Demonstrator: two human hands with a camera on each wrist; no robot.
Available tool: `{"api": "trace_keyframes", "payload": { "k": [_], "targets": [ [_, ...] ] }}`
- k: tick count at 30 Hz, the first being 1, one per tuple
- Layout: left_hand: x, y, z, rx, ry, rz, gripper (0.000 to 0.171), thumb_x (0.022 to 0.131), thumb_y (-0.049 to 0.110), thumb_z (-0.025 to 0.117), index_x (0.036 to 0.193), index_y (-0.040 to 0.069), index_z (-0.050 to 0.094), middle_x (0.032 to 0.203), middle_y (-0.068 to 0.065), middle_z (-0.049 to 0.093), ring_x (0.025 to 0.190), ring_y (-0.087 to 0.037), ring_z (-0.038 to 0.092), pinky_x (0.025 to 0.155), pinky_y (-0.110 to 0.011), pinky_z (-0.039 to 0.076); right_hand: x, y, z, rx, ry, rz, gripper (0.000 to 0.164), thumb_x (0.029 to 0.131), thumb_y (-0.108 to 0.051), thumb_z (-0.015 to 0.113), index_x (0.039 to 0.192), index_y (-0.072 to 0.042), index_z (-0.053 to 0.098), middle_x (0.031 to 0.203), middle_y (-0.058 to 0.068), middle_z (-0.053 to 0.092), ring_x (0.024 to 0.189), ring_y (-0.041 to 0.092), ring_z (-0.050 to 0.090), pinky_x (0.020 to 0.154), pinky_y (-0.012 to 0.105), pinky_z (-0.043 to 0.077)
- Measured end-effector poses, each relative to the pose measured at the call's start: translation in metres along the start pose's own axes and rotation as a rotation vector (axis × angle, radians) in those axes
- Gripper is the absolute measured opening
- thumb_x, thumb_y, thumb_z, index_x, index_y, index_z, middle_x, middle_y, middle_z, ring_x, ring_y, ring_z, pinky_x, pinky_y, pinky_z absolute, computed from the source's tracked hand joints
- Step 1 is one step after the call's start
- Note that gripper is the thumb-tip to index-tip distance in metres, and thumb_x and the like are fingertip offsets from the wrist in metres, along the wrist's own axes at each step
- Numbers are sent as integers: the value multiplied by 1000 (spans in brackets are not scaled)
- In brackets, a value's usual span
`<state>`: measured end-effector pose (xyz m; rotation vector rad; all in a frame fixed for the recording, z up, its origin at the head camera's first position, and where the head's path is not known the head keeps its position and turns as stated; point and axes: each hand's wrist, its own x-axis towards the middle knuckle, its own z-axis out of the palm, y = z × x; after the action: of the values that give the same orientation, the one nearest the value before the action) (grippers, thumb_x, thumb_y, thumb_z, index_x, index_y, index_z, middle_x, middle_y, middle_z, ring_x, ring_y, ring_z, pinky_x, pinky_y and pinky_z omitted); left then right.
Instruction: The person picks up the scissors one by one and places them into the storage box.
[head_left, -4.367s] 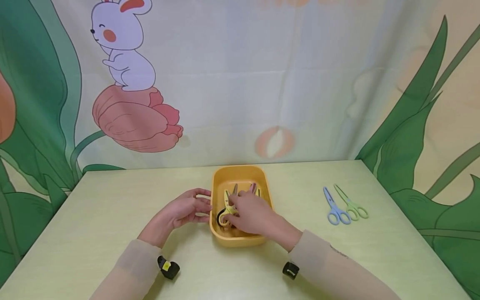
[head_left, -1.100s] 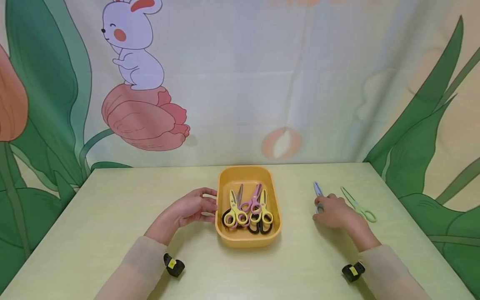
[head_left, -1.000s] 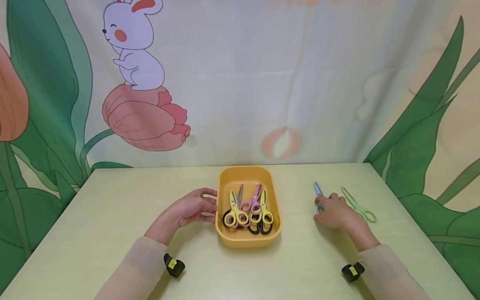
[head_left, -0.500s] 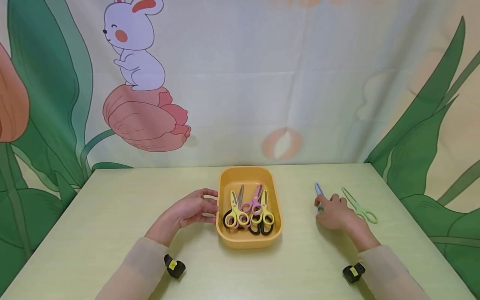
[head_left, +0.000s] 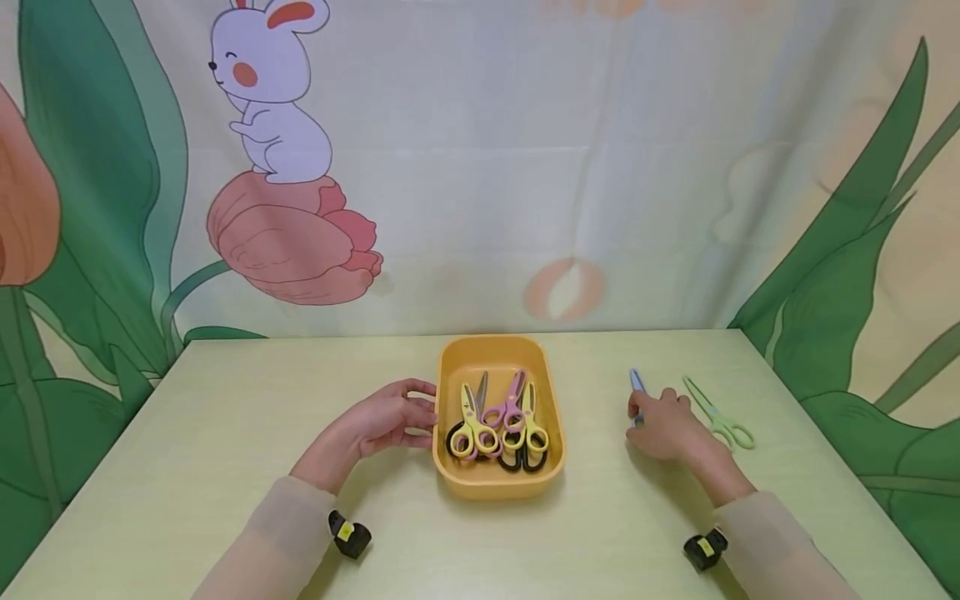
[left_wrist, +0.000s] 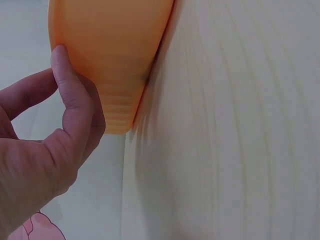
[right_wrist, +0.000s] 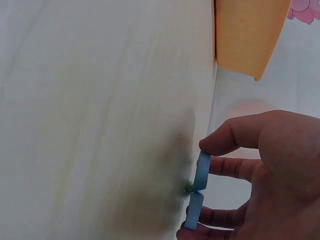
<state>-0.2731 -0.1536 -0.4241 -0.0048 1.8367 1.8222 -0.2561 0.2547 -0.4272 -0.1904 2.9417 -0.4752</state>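
Observation:
My left hand (head_left: pixel 386 421) rests its fingers against the left wall of a yellow-orange tray (head_left: pixel 498 490); the left wrist view shows fingertips on the tray's side (left_wrist: pixel 110 55) near its rim. To the right of the tray, my right hand (head_left: pixel 667 427) grips the handles of blue scissors (head_left: pixel 636 380), whose blades point away from me. In the right wrist view, thumb and fingers pinch the two blue handle loops (right_wrist: pixel 202 172) close over the table. Green scissors (head_left: pixel 708 404) lie just right of that hand, partly behind it.
Inside the tray lie two yellow scissors (head_left: pixel 468 408), pink scissors (head_left: pixel 514 393) and black-handled ones (head_left: pixel 534 461), overlapping. The pale table (head_left: pixel 480 550) ends at a printed fabric backdrop (head_left: pixel 450 208).
Since the oldest frame, my right hand has left the tray and taken hold of the blue scissors, which now lie farther left, apart from the green ones. Over the last second little has moved.

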Motion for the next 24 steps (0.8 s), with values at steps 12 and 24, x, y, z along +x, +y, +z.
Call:
{"api": "trace_keyframes", "payload": {
  "k": [12, 24],
  "targets": [
    [1, -3, 1, -8, 12, 8, 55, 98, -4, 57, 147, -3, 32, 128, -26, 55, 98, -29, 66, 80, -38, 61, 3, -9, -4, -13, 76, -36, 21, 91, -21, 62, 108, -9, 58, 103, 26, 47, 91, 43, 43, 66, 45, 41],
    [-1, -1, 1, -7, -2, 22, 58, 97, -5, 57, 148, -5, 29, 126, -27, 54, 96, -29, 66, 80, -38, 61, 3, -38, -20, -14, 130, -93, 23, 92, -23, 62, 112, -10, 59, 103, 24, 49, 92, 42, 46, 65, 43, 42]
  ]
}}
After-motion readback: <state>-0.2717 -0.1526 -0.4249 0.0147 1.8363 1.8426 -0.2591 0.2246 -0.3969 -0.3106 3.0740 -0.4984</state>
